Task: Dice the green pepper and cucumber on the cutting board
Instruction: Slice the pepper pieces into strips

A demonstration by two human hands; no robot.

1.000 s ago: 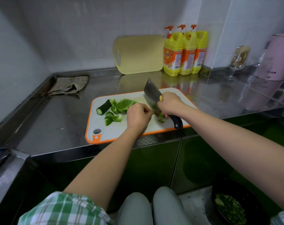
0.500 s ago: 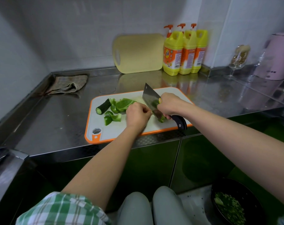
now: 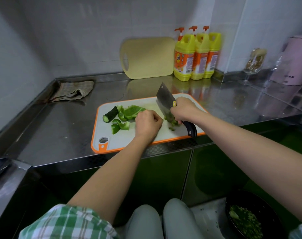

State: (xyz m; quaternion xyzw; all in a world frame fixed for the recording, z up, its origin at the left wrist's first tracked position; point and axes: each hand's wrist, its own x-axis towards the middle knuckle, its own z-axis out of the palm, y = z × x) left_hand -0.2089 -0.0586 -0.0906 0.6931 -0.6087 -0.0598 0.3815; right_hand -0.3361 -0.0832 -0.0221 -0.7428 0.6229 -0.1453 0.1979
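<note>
A white cutting board (image 3: 146,142) with an orange rim lies on the steel counter. On its left part sit a dark cucumber stub (image 3: 110,114) and several green pepper pieces (image 3: 129,112). My right hand (image 3: 184,110) grips the cleaver (image 3: 164,99) by its black handle, blade tilted up over small diced pepper bits (image 3: 171,122). My left hand (image 3: 147,124) rests curled on the board just left of the blade; what its fingers hold is hidden.
A folded cloth (image 3: 74,91) lies at the back left. A beige board (image 3: 146,57) and three yellow detergent bottles (image 3: 196,54) stand against the wall. A glass (image 3: 253,64) and pink kettle (image 3: 295,61) stand right. A black bowl of diced greens (image 3: 245,219) sits below.
The cleaver has gone down and come up again over the diced pepper. My left hand has stayed beside the blade.
</note>
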